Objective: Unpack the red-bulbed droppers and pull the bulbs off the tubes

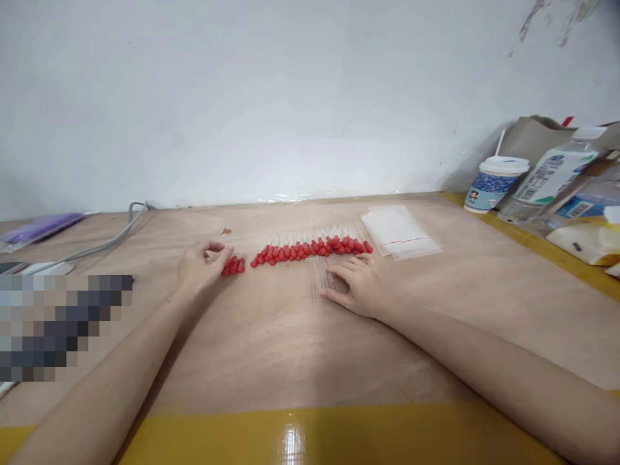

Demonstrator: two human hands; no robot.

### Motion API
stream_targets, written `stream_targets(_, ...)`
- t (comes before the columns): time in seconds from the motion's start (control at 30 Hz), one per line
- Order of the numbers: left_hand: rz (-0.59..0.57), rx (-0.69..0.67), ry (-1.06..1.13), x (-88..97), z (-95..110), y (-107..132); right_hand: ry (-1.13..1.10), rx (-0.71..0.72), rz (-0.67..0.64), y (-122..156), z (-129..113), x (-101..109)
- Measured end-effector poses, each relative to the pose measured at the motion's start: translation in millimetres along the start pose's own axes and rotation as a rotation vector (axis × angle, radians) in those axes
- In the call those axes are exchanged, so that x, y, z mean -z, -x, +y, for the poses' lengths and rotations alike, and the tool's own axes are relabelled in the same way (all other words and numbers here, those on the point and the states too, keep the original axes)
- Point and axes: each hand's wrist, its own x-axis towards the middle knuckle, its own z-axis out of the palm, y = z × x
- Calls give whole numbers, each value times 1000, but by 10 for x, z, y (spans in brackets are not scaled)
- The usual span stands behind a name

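Both forearms are bare. The left forearm [121,365] slants from the near edge of the table [252,368] toward its far edge, the wrist nearly straight. The left hand [206,263] has its index finger and thumb bent toward each other; whether they pinch is unclear. The right forearm [469,352] reaches in from toward the near right corner, and the right hand [361,284] lies low, palm down, thumb and index finger spread apart, pointing left.
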Motion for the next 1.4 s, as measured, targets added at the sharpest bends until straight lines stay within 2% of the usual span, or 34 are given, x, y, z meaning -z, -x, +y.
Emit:
stream_targets(0.13, 104, -285, -20, -129, 135, 97, -4, -6, -31, -17, -9, 36)
stream_targets(0.2, 121, -333, -36, -220, 207, 134, -18, -12, -48, -22, -14, 53)
stream_targets(0.43, 105, -264, -48, -418, 397, 173, -142, -41, -78, 49, 4, 48)
stream_targets(0.73, 71, -178, 19, -476, 352, 137, -186, -32, -97, 121, 15, 56)
stream_targets(0.97, 258, -140, 105, -399, 352, 178, -200, -6, -70, 145, 6, 63)
stream_targets(1.1, 334, -272, 158, -293, 381, 246, -181, -13, 70, 125, 13, 101)
stream_targets(1.17, 320, -391, 189, -260, 435, 321, -135, -1, 176, 112, 37, 129)
stream_targets(1.23, 256, -509, 227, -251, 519, 427, -71, 39, 237, 101, 73, 159)
stream_targets(1.3, 159, -615, 274, -260, 623, 550, -14, 97, 232, 93, 108, 184)
stream_targets(1.4, 9, -737, 353, -279, 775, 714, 19, 180, 156, 85, 142, 197)
